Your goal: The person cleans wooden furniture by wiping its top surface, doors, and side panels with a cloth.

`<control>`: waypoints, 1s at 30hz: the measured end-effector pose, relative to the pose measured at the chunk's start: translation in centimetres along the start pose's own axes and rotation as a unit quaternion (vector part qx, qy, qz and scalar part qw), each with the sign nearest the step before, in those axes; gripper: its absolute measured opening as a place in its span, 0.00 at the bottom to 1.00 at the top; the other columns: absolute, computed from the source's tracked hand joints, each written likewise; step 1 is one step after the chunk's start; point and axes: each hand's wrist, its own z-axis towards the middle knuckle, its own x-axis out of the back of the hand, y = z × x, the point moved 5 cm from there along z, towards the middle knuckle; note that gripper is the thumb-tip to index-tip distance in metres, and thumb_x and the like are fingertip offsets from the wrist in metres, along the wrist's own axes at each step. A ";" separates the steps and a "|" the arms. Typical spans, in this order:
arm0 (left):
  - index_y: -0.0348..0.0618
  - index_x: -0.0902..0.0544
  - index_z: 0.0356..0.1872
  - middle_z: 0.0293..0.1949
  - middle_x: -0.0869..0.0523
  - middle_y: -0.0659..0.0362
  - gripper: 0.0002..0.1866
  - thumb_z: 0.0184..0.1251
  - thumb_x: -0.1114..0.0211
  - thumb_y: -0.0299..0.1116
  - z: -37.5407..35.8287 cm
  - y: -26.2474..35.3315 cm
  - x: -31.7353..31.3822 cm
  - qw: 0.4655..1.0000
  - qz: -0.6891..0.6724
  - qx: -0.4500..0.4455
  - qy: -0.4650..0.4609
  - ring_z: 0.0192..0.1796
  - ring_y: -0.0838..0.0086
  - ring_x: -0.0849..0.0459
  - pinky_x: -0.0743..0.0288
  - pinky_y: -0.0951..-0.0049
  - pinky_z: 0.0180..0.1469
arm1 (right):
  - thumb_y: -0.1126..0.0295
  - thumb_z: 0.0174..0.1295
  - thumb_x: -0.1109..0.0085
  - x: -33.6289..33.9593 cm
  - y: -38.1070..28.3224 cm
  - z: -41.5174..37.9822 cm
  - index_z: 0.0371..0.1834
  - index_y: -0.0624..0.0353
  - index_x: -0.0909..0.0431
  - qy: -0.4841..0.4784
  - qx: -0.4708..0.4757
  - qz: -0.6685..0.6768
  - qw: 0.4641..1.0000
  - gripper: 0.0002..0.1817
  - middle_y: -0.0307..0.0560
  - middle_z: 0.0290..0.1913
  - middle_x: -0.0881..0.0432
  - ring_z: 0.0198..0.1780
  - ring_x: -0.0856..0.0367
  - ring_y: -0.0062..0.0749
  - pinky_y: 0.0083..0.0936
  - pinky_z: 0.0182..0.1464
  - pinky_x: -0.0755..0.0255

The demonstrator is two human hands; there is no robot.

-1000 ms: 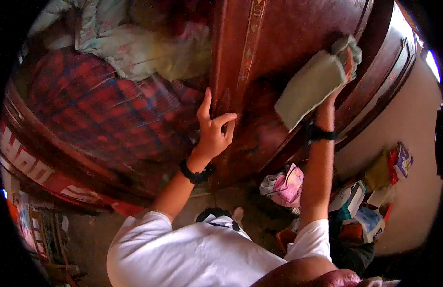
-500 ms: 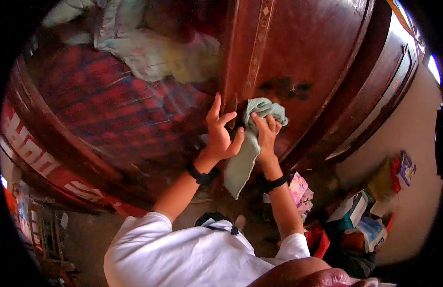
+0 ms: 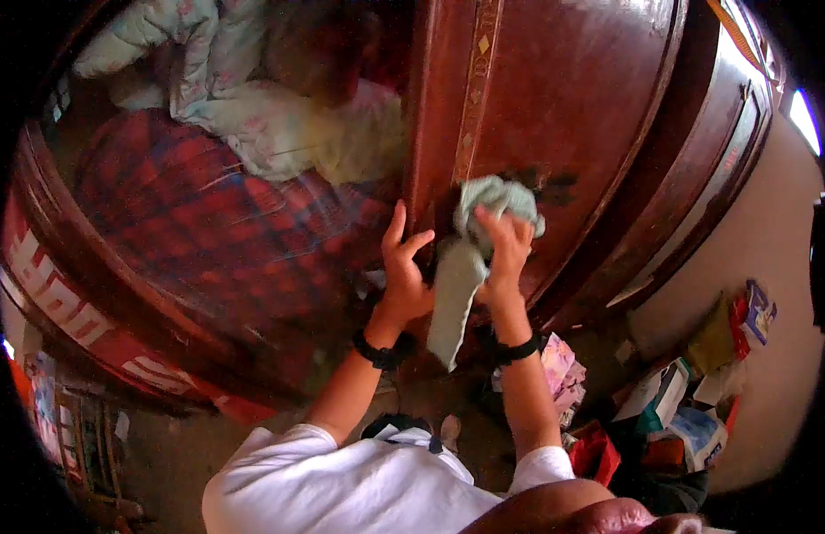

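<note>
A pale green cloth (image 3: 497, 198) is bunched under my right hand (image 3: 504, 249), which presses it against the dark red wooden cabinet door (image 3: 573, 98). One end of the cloth hangs down between my wrists. Beside the upright edge of that door, my left hand (image 3: 407, 267) has its fingers apart and holds nothing. A dark smudge (image 3: 559, 185) shows on the panel just right of the cloth. Left of my left hand lie red and blue plaid fabric (image 3: 190, 196) and a pale flowered quilt (image 3: 270, 125) inside the cabinet.
At the lower right, boxes and packets (image 3: 671, 418) are piled along the wall (image 3: 742, 214). A pink bundle (image 3: 562, 374) stands near my right forearm. Red panelling with white lettering (image 3: 74, 294) runs along the lower left, above a metal rack (image 3: 88, 436).
My right hand has slid slightly right with the cloth, over part of the dark smudge. My left hand has moved a little lower along the door edge, and the view has shifted slightly.
</note>
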 end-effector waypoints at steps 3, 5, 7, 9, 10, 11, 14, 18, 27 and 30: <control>0.41 0.26 0.55 0.73 0.47 0.34 0.30 0.52 0.27 0.41 -0.4 -0.3 -0.3 0.999 0.037 -0.006 -0.013 0.73 0.47 0.43 0.48 0.55 0.70 | 0.70 0.51 0.46 0.3 -0.7 -2.2 0.67 0.49 0.31 -0.092 0.000 -0.031 0.995 0.33 0.44 0.45 0.24 0.51 0.32 0.44 0.39 0.54 0.45; 0.40 0.26 0.55 0.72 0.46 0.34 0.29 0.53 0.27 0.40 -0.4 -0.1 0.1 0.999 0.049 -0.004 -0.014 0.73 0.47 0.43 0.49 0.54 0.70 | 0.74 0.50 0.48 1.9 -2.5 1.6 0.68 0.49 0.33 -0.141 -0.003 -0.076 0.987 0.35 0.44 0.47 0.24 0.53 0.32 0.45 0.40 0.56 0.45; 0.39 0.26 0.54 0.72 0.46 0.35 0.26 0.55 0.30 0.37 -0.2 0.1 0.0 0.996 0.093 0.005 -0.019 0.72 0.46 0.43 0.49 0.54 0.70 | 0.80 0.48 0.51 3.5 -3.5 7.0 0.70 0.49 0.35 -0.196 0.011 -0.127 0.972 0.38 0.46 0.50 0.24 0.58 0.33 0.49 0.42 0.59 0.45; 0.39 0.26 0.53 0.73 0.46 0.36 0.22 0.56 0.33 0.32 -0.1 0.0 0.1 0.998 0.060 0.006 -0.014 0.72 0.46 0.43 0.48 0.53 0.70 | 0.82 0.46 0.52 4.6 -3.4 11.8 0.70 0.49 0.36 -0.191 0.030 -0.133 0.972 0.40 0.48 0.55 0.24 0.62 0.34 0.52 0.43 0.62 0.46; 0.39 0.25 0.51 0.73 0.46 0.36 0.21 0.56 0.33 0.30 0.0 0.0 0.1 0.999 0.040 0.009 -0.007 0.72 0.46 0.43 0.47 0.53 0.69 | 0.82 0.45 0.53 4.7 -3.0 13.8 0.70 0.49 0.37 -0.180 0.047 -0.131 0.974 0.41 0.49 0.57 0.24 0.64 0.35 0.54 0.44 0.63 0.46; 0.39 0.25 0.51 0.73 0.46 0.36 0.21 0.56 0.33 0.30 -0.1 -0.2 0.4 0.999 0.033 0.012 0.004 0.72 0.46 0.43 0.47 0.53 0.69 | 0.82 0.44 0.53 4.9 -2.2 15.3 0.70 0.48 0.37 -0.148 0.066 -0.124 0.979 0.41 0.49 0.59 0.25 0.64 0.35 0.54 0.44 0.64 0.46; 0.44 0.36 0.56 0.73 0.49 0.34 0.22 0.66 0.37 0.33 -0.6 -0.4 -0.2 0.999 0.038 0.022 -0.030 0.74 0.46 0.46 0.51 0.49 0.72 | 0.80 0.48 0.49 5.7 0.0 18.0 0.70 0.48 0.37 -0.069 0.086 -0.093 0.990 0.39 0.50 0.61 0.26 0.65 0.35 0.55 0.45 0.68 0.48; 0.47 0.39 0.59 0.73 0.50 0.34 0.22 0.68 0.41 0.28 -0.9 -0.3 0.4 0.999 0.018 0.013 -0.046 0.75 0.44 0.49 0.52 0.46 0.72 | 0.67 0.61 0.41 8.8 7.2 16.9 0.67 0.52 0.32 0.039 0.009 -0.077 0.996 0.29 0.48 0.69 0.33 0.66 0.38 0.49 0.44 0.68 0.46; 0.39 0.30 0.47 0.71 0.45 0.34 0.13 0.66 0.38 0.27 -0.6 -0.8 -0.1 1.000 0.011 -0.019 -0.004 0.72 0.44 0.42 0.48 0.52 0.71 | 0.75 0.55 0.38 11.8 10.5 11.0 0.72 0.53 0.40 -0.061 -0.036 -0.211 0.975 0.38 0.57 0.63 0.30 0.60 0.32 0.53 0.42 0.60 0.32; 0.41 0.35 0.53 0.71 0.48 0.30 0.18 0.68 0.38 0.29 -0.2 -0.7 0.1 0.999 0.030 -0.030 -0.007 0.72 0.44 0.42 0.50 0.49 0.71 | 0.83 0.48 0.49 7.6 5.7 6.8 0.66 0.56 0.33 -0.041 -0.069 -0.136 0.987 0.36 0.54 0.55 0.24 0.55 0.31 0.56 0.42 0.58 0.34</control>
